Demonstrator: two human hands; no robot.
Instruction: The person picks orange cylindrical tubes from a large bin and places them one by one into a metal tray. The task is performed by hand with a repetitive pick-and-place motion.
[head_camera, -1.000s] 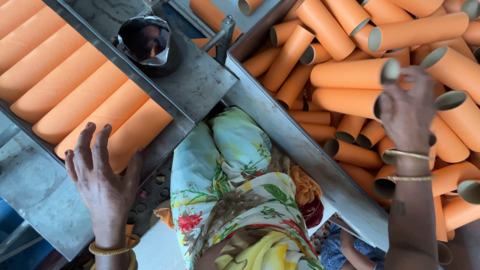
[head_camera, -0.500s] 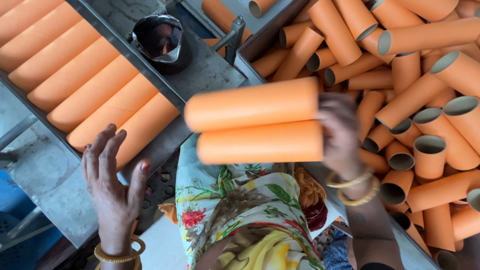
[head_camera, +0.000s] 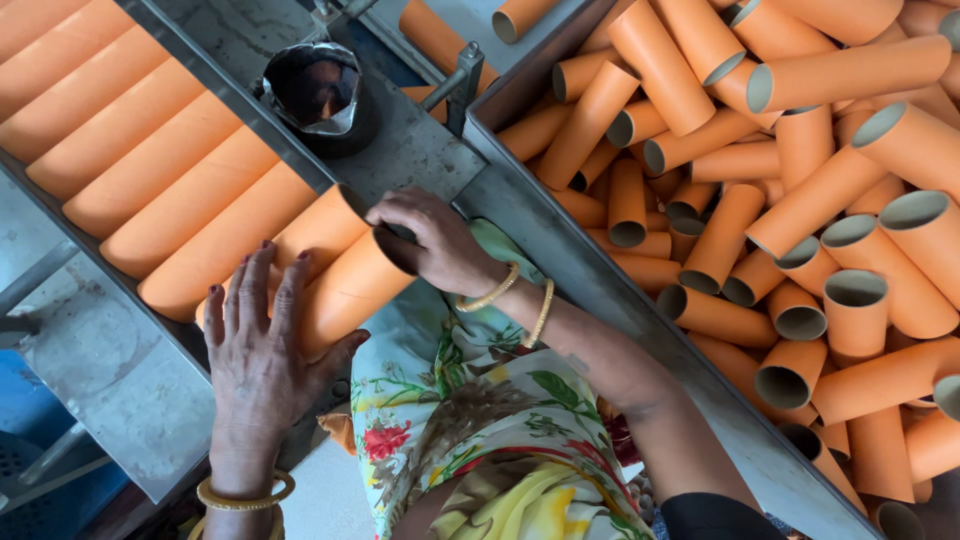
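Two orange cardboard tubes (head_camera: 345, 275) lie at the near end of a row of orange tubes (head_camera: 150, 170) on a slanted metal tray (head_camera: 215, 75). My right hand (head_camera: 435, 240) grips the open ends of these two tubes, fingers hooked into the rims. My left hand (head_camera: 262, 345) lies flat, fingers spread, on the nearest tube's side. Both wrists wear gold bangles.
A large metal bin (head_camera: 560, 250) on the right holds a loose heap of several orange tubes (head_camera: 790, 200). A dark foil-lined pot (head_camera: 320, 95) sits on the metal ledge between tray and bin. A floral cloth (head_camera: 470, 430) covers my lap.
My right hand carried two tubes from the bin leftward and set them on the tray's near end. My left hand moved up onto the nearest tube.
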